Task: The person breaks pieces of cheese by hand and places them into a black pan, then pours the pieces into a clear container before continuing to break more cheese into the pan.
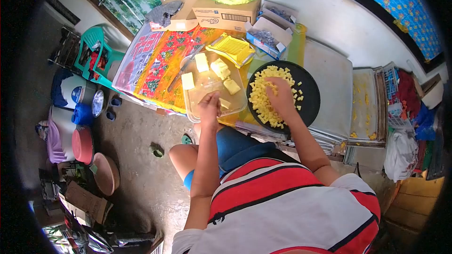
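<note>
My left hand gripped the clear tub rim left of the black pan; my right hand lay loosely cupped over its yellow cubes.

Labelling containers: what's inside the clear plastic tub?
The clear plastic tub holds several pale yellow blocks, uncut. The left hand reaches in over its near edge and hides whatever lies beneath it. The right hand is over the black tray of yellow cubes.
</note>
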`<state>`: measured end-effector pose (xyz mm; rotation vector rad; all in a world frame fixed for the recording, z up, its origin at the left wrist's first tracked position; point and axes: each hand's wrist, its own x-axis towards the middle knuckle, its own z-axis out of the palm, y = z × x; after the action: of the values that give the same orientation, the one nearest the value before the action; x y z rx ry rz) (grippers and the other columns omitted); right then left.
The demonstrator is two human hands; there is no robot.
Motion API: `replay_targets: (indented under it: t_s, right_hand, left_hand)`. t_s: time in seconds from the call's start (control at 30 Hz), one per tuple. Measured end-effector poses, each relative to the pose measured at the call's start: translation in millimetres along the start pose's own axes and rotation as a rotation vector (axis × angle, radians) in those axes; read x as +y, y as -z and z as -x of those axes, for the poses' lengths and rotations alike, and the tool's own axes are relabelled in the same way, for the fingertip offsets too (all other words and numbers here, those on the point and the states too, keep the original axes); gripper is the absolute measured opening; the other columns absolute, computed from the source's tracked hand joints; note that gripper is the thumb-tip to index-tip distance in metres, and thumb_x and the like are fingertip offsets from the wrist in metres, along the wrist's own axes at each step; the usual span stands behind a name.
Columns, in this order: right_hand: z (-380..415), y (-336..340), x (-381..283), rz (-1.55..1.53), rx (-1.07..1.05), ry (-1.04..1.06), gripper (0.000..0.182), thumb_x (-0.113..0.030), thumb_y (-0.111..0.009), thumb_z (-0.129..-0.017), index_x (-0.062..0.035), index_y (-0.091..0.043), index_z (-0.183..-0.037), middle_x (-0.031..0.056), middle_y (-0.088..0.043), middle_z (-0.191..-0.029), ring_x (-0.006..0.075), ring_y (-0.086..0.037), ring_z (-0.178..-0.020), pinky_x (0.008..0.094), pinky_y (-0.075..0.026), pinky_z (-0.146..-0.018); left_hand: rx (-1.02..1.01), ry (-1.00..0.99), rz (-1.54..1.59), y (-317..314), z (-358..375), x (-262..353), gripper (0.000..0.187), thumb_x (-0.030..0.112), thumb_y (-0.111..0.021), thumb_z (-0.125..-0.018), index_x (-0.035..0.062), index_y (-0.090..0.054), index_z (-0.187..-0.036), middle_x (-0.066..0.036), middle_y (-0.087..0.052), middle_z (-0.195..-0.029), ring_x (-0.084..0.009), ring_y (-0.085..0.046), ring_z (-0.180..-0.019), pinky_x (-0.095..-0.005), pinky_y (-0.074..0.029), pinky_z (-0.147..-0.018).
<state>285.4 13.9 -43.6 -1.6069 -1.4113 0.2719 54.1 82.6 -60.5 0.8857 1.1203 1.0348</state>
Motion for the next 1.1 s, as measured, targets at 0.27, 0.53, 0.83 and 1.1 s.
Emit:
replay_targets:
  t_s: [0.27,0.53,0.83,1.1]
  right_hand:
    - [6,-107,-31,0.015,-0.488,0.084,0.038,-0.019,-0.062,-0.079,-0.0074,-0.058,-0.115,0.0173,-0.061,-0.107,0.0358,-0.057,-0.1,0.0425,-0.045,-0.087]
    - [-2,-145,-6,-0.374,-0.623,-0.274,0.048,-0.02,-0.068,-0.078,-0.0057,-0.054,-0.122,0.0135,-0.063,-0.106,0.0213,-0.061,-0.092,0.0342,-0.05,-0.076]
    - [-21,-104,-62,-0.898,-0.69,-0.473,0.044,-0.017,-0.07,-0.081,-0.0046,-0.055,-0.12,0.002,-0.062,-0.102,0.0093,-0.057,-0.088,0.0249,-0.047,-0.073]
    - [-21,-98,-76,-0.952,-0.671,-0.488,0.044,-0.016,-0.071,-0.08,-0.0053,-0.057,-0.12,0.0037,-0.062,-0.101,0.0112,-0.058,-0.089,0.026,-0.047,-0.073]
  left_hand:
    - [0.093,-0.04,0.144,44,7,8,0.019,0.018,-0.062,-0.088,0.0008,-0.064,-0.096,0.0,-0.052,-0.063,-0.0056,-0.042,-0.045,-0.0201,-0.035,-0.04]
    - [0.019,0.012,0.121,60,11,-1,0.025,0.023,-0.063,-0.088,0.0012,-0.061,-0.101,-0.001,-0.057,-0.074,-0.0072,-0.05,-0.053,-0.0208,-0.041,-0.047]
    - [-0.138,-0.045,0.166,44,11,17,0.029,0.02,-0.068,-0.086,0.0013,-0.058,-0.106,0.0,-0.059,-0.079,-0.0063,-0.052,-0.057,-0.02,-0.044,-0.051]
    - [-0.192,-0.108,0.167,43,18,33,0.02,0.012,-0.067,-0.086,0.0001,-0.062,-0.101,-0.001,-0.063,-0.079,-0.0064,-0.054,-0.059,-0.0201,-0.047,-0.053]
